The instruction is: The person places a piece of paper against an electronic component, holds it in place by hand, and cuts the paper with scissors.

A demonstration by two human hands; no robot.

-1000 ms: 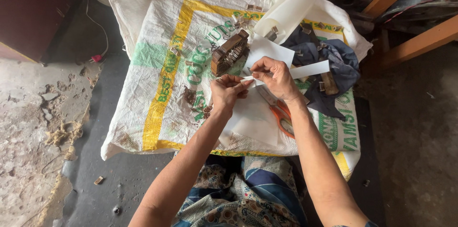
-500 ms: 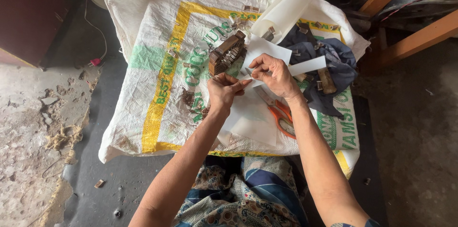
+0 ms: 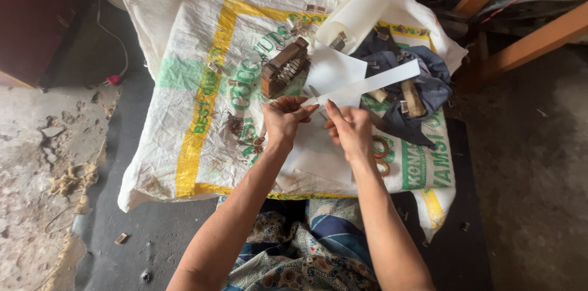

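My left hand (image 3: pixel 285 121) and my right hand (image 3: pixel 350 129) meet over a white woven sack (image 3: pixel 202 58) with yellow and green print. Both pinch the near end of a long white paper strip (image 3: pixel 373 83) that runs up to the right. A small metal piece shows between my fingertips; what it is I cannot tell. Just beyond my left hand stands a brown block of stacked metal plates (image 3: pixel 283 68). White paper sheets (image 3: pixel 331 70) lie under and behind my hands.
A roll of white sheet (image 3: pixel 356 15) lies at the sack's far edge. A dark blue cloth (image 3: pixel 422 83) with a wooden-handled tool sits on the right. Orange-handled scissors (image 3: pixel 381 151) lie beside my right wrist. Wooden frame legs (image 3: pixel 539 31) stand at far right; cracked floor on the left.
My hands have stayed together on the strip. The strip now points further up and right, and my view has shifted slightly toward the sack.
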